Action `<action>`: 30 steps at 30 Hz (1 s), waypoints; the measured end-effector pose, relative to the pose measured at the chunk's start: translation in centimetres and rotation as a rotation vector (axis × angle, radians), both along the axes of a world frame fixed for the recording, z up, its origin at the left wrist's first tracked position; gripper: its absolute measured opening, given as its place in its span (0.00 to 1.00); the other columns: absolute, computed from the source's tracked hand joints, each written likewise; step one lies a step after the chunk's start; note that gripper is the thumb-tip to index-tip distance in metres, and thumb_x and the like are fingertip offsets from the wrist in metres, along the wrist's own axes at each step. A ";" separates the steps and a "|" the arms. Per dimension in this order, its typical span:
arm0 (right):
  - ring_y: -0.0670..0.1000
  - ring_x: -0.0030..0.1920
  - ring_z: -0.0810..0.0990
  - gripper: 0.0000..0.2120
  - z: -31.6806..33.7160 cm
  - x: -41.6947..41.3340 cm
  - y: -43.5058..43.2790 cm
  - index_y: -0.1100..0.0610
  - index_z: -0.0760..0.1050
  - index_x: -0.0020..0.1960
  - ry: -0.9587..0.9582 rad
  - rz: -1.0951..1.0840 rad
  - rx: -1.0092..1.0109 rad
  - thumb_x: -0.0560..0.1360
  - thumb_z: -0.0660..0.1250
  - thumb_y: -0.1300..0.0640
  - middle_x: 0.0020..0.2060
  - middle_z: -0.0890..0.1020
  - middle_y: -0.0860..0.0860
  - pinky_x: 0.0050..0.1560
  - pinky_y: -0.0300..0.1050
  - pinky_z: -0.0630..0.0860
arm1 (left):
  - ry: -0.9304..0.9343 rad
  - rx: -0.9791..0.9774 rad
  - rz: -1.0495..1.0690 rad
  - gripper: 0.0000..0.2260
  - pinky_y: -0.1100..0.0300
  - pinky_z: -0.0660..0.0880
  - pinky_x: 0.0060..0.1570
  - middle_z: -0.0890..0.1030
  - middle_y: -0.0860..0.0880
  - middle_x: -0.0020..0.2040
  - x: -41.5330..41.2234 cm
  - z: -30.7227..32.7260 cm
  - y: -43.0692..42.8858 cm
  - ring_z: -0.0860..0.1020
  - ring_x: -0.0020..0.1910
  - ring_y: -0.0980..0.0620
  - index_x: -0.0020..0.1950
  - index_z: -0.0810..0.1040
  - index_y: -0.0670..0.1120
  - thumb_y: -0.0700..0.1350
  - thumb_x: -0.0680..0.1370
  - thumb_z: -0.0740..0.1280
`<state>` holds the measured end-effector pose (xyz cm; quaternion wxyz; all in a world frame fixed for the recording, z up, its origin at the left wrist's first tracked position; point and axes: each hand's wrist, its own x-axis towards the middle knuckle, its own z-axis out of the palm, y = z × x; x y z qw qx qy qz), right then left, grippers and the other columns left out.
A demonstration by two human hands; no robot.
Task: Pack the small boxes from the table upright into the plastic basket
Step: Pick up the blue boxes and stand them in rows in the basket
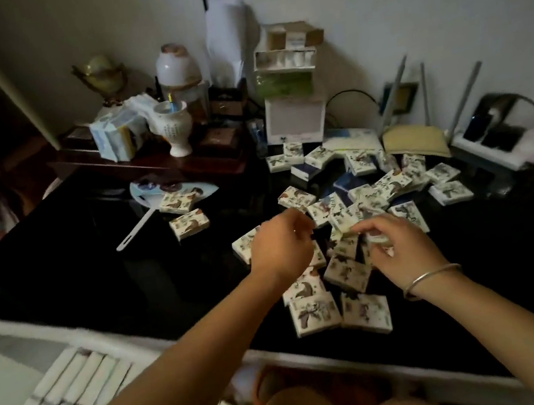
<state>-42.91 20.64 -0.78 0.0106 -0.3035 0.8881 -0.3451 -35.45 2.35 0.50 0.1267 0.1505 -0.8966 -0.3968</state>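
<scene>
Head view: small boxes (359, 271) are lying in a loose pile on the black tabletop (97, 279). Right hand (401, 251) is pinching one box (376, 238) mid-pile. Left hand (280, 252) is curling over the pile's left side, can't tell if it's got anything. Upright boxes (70, 381) are standing in rows well off the pile's near-left.

Both bare forearms are stretched forward, the 2 hands held close together, palms down. The left hand (281, 248) is held with fingers curled; whether anything is gripped cannot be told. A box (377, 238) is pinched by the right hand (400, 248).
</scene>
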 end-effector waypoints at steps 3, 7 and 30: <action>0.52 0.57 0.74 0.15 -0.2 -5.3 0.1 0.51 0.78 0.54 0.081 -0.067 0.053 0.73 0.63 0.68 0.52 0.77 0.48 0.56 0.45 0.72 | -0.062 -0.130 0.003 0.13 0.51 0.78 0.49 0.82 0.48 0.54 -5.9 -1.0 -1.1 0.80 0.52 0.46 0.55 0.80 0.49 0.39 0.78 0.59; 0.56 0.57 0.74 0.13 -1.1 -12.3 -1.4 0.54 0.78 0.55 0.198 -0.150 0.098 0.73 0.64 0.66 0.53 0.76 0.53 0.57 0.49 0.71 | -0.107 -0.318 -0.005 0.15 0.51 0.75 0.54 0.77 0.46 0.60 -13.3 -2.6 -3.7 0.74 0.60 0.44 0.60 0.79 0.48 0.38 0.76 0.61; 0.59 0.53 0.78 0.32 -3.0 -19.3 -6.2 0.58 0.69 0.61 -0.013 -0.243 0.640 0.69 0.68 0.34 0.53 0.79 0.56 0.49 0.48 0.73 | -0.159 -0.405 0.018 0.13 0.54 0.74 0.42 0.80 0.47 0.53 -19.7 -7.1 -5.1 0.78 0.50 0.45 0.52 0.74 0.48 0.52 0.74 0.72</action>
